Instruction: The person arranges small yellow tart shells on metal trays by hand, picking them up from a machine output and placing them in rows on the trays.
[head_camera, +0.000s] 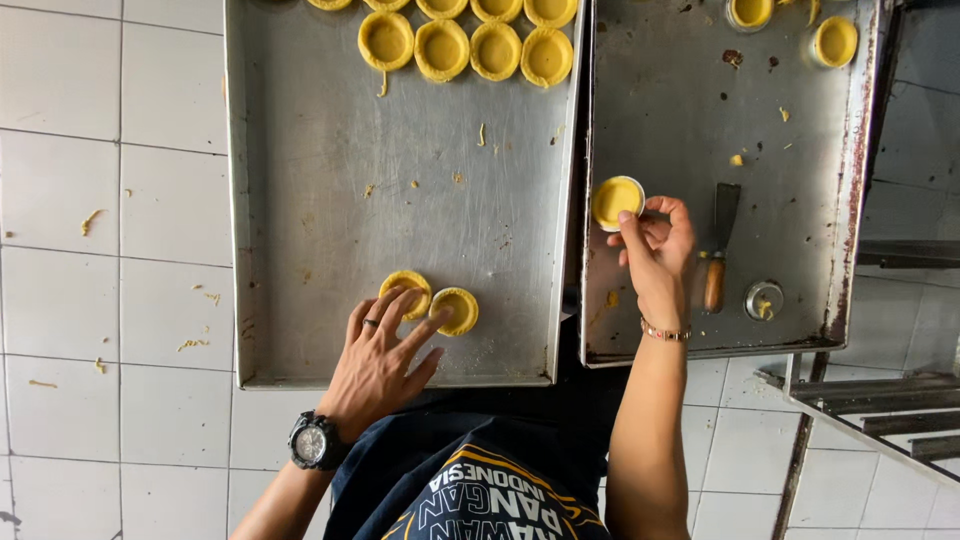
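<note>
- Two metal baking trays sat side by side over a white tiled floor; the left tray (330, 200) was the landmark, and its top edge was cut off by the frame.
- The right tray (680, 120), just right of the left tray, was stained and rust-edged, its top also cut off.
- A row of yellow pastry shells (470, 48) lay at the far end of the left tray, with a second row above it only partly in view.
- The left hand (380, 355) rested at the near end of the left tray, fingers spread open, fingertips touching two pastry shells (432, 303) lying side by side.
- The right hand (655, 250), over the right tray, pinched a small filled tart tin (617, 200) between thumb and fingers.
- A wooden-handled scraper (718, 245) lay just right of that hand.
- A small round metal piece (764, 299) lay beyond the scraper; what it was could not be made out.
</note>
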